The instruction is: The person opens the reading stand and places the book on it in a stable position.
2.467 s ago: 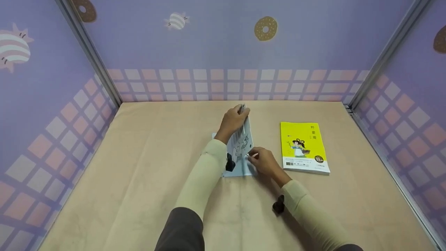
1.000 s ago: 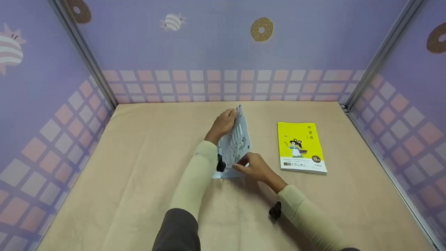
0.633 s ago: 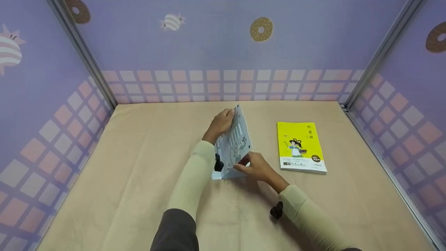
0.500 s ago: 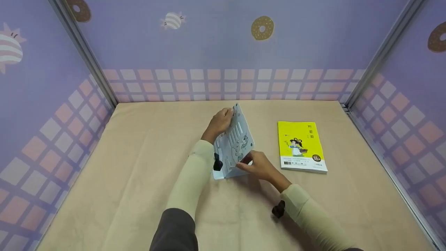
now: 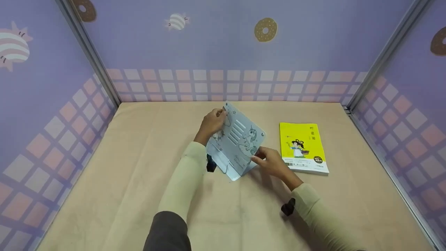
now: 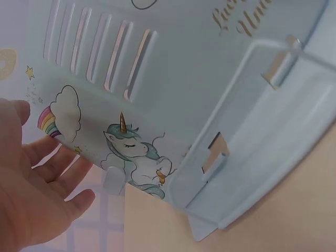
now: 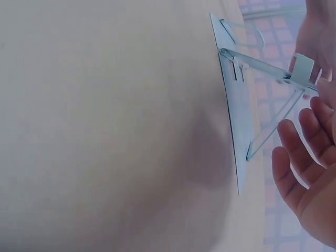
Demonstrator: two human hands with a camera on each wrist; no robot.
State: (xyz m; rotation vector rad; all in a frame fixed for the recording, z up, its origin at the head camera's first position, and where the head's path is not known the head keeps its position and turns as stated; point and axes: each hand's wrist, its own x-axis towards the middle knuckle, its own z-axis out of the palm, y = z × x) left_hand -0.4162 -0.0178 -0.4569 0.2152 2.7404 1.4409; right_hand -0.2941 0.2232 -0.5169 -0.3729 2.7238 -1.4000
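A pale blue metal book stand (image 5: 240,139), printed with unicorns and a rainbow, stands in the middle of the table in the head view, its slotted back panel raised at a slant. At the panel's upper left edge, my left hand (image 5: 212,122) holds on, with its fingers reaching behind the panel in the left wrist view. My right hand (image 5: 271,162) pinches the lower right edge, thumb in front. From the side, the right wrist view shows the flat base plate (image 7: 231,105) and thin wire supports (image 7: 275,128) behind the raised panel.
A yellow book (image 5: 301,143) with a girl on its cover lies flat to the right, close beside my right hand. Purple patterned walls (image 5: 216,45) enclose the cloth-covered table (image 5: 156,139) at the back and sides.
The stand has turned so its printed panel now faces me more, where it was nearly edge-on before. My left hand has shifted left and my right hand slightly right with it.
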